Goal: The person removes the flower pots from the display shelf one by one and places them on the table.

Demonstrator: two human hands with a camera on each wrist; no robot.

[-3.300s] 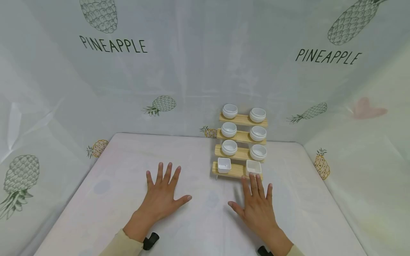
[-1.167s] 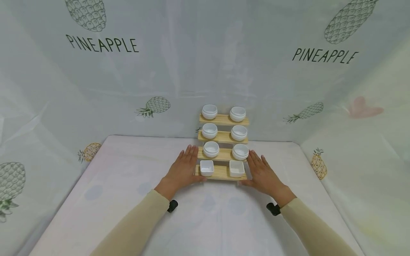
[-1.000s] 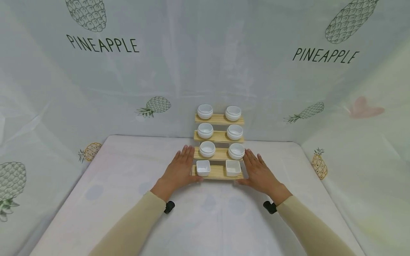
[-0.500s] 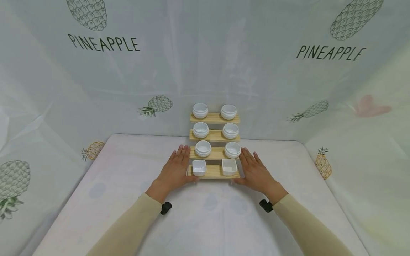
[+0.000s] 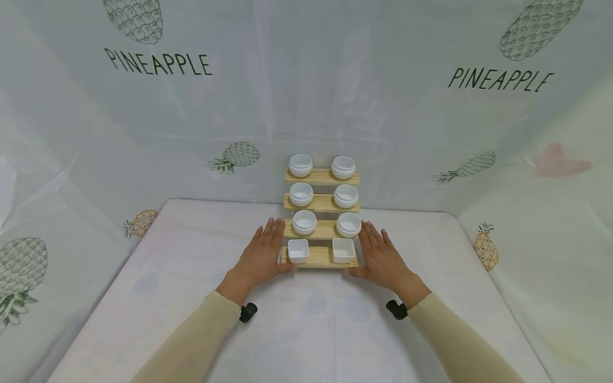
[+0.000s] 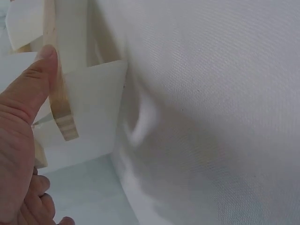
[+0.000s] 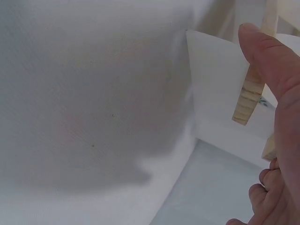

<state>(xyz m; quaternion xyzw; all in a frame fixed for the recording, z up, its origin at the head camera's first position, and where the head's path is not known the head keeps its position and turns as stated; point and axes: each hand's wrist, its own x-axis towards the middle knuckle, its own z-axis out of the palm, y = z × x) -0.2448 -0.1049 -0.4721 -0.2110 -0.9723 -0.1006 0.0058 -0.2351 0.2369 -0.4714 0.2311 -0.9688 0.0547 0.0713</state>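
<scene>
Pressing softly with straight, slightly spread fingers of left hand (image 5: 260, 256) and right hand (image 5: 383, 258) to hold the wooden stand (image 5: 323, 204) flat at the far middle of the table (image 5: 320, 330) without tipping the white bowls (image 5: 304, 223).

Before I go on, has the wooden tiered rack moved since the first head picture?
Yes, to the person's left: the rack now stands closer to the green pineapple print on its left.

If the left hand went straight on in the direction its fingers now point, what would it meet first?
Most likely the left end of the second-highest wooden board, though depth here is unclear.
</scene>
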